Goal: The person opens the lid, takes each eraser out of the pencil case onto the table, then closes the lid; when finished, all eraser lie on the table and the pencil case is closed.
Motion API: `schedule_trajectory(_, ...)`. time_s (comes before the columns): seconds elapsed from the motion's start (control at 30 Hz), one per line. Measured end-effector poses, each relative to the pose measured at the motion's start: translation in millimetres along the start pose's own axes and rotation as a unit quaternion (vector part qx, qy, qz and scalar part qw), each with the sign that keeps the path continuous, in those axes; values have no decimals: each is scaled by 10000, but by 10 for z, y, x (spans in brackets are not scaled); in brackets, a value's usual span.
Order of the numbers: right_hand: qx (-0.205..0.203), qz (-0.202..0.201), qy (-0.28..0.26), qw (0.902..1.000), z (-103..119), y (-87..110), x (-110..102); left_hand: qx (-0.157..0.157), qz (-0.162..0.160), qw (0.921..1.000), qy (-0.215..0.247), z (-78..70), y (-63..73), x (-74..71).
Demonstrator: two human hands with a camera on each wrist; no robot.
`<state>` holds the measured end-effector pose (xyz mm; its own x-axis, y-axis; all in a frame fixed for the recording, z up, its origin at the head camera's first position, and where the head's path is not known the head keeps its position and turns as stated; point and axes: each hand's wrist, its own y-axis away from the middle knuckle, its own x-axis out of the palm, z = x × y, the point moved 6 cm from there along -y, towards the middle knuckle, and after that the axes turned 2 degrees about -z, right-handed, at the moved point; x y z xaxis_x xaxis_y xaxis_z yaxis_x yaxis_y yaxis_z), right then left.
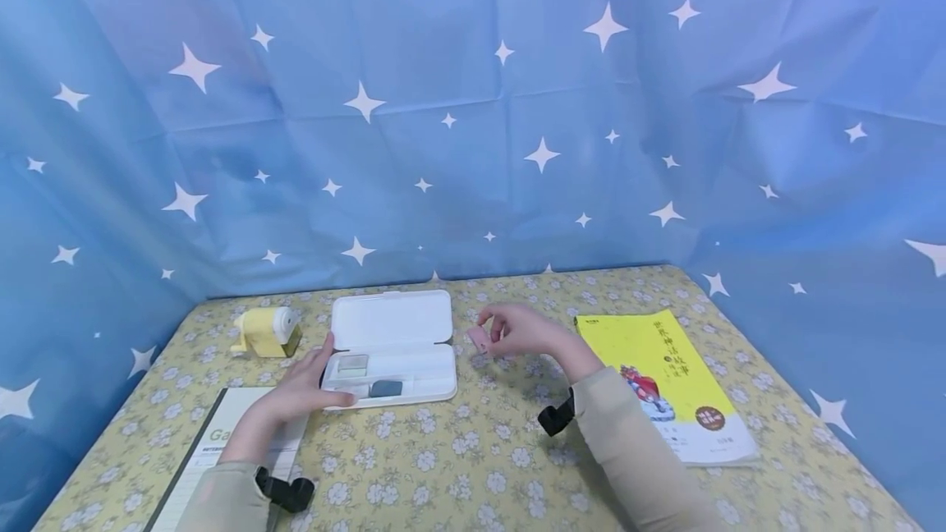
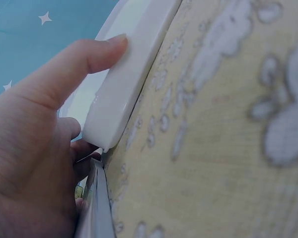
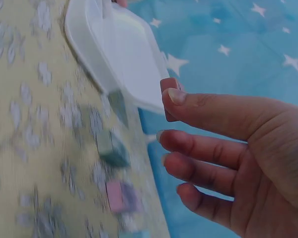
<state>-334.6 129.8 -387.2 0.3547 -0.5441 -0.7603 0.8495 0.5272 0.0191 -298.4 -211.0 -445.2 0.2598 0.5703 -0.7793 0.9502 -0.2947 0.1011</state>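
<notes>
My left hand (image 1: pixel 299 388) grips the left end of a white pencil case (image 1: pixel 432 388), its thumb along the front wall and its fingers behind the left side. The case lies with its lid raised at the back; inside are a pale green-and-white block (image 1: pixel 352 364) and a dark grey-green block (image 1: pixel 386 388). To the right of the case, my right hand (image 1: pixel 521 330) pinches a small pink eraser (image 1: pixel 479 340) between thumb and fingers. The right wrist view shows that eraser (image 3: pixel 169 99) at the thumb tip, with the other fingers loosely curled below.
A yellow pencil sharpener (image 1: pixel 264 332) stands at the back left. A notebook (image 1: pixel 240 409) lies partly under the left forearm, a yellow book (image 1: pixel 665 376) by the right arm. In the right wrist view, a blurred green block (image 3: pixel 111 148) and pink block (image 3: pixel 120 196) appear on the flowered tablecloth.
</notes>
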Motion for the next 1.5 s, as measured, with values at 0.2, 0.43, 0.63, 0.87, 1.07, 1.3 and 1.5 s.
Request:
schedule_trajectory(0.2, 199, -217, -31, 9996, -165, 159, -121, -7, 46, 10000, -8, 4, 10, 10)
schedule_trajectory(0.43, 361, -376, 127, 9986, -328, 333, -256, -26, 86, 9999, -60, -10, 14, 6)
schedule_trajectory(0.63, 576, -537, 130, 9968, -552, 430, -354, 73, 40, 9999, -88, -30, -8, -8)
schedule_trajectory(0.87, 810, -793, 68, 9935, -779, 501, -455, 23, 58, 10000, -70, -9, -13, -5)
schedule_trajectory(1.07, 934, -835, 18, 9921, -915, 523, -450, -1, 67, 10000, -64, 18, -30, 12)
schedule_trajectory(1.3, 957, -899, 152, 9912, -1027, 512, -413, -31, 57, 10000, -15, 9, -30, 12)
schedule_trajectory(1.5, 1061, -808, 312, 9906, -1007, 488, -374, -20, 17, 10000, -40, 15, -23, 0)
